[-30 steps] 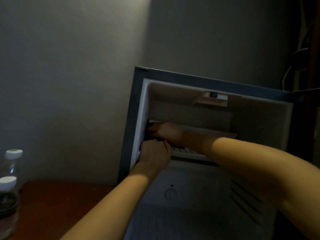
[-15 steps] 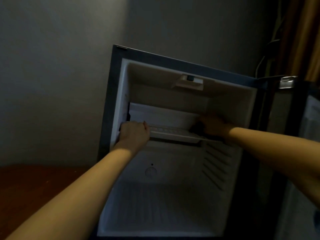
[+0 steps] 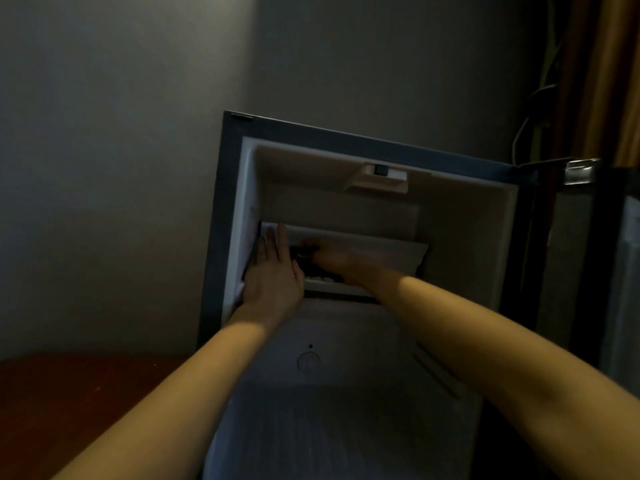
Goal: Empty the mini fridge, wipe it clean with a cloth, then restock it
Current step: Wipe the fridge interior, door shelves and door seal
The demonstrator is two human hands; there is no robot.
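Left hand (image 3: 273, 275) and right hand (image 3: 337, 259) both reach into an open mini fridge (image 3: 221, 237) in a dim room. At the far left, a reddish-brown wooden surface (image 3: 69, 393) lies beside the fridge, below a plain grey wall (image 3: 121, 168). The fridge stands against that wall, its dark frame around a white interior.

The left hand is released and flat, fingers straight and together, pointing up and inward. It rests at the left end of a white shelf (image 3: 388, 252), where the shelf meets the fridge's left inner wall. Just to its right, the right hand lies on top of the same shelf, forearm crossing in from the right. Its fingers curl over a dark cloth (image 3: 303, 254) and press it to the shelf; blur hides the exact grasp.

Inside the fridge, the shelf sits across the upper half, slightly tilted. Above it, a small pale control housing (image 3: 381, 176) hangs from the ceiling. Below the shelf, the white back wall shows a round fitting (image 3: 306, 362), and raised ribs run along the right inner wall.

At the right, the fridge door (image 3: 623, 271) stands open. Behind it, a thin cable (image 3: 530, 109) hangs beside an orange-brown curtain (image 3: 606, 81).
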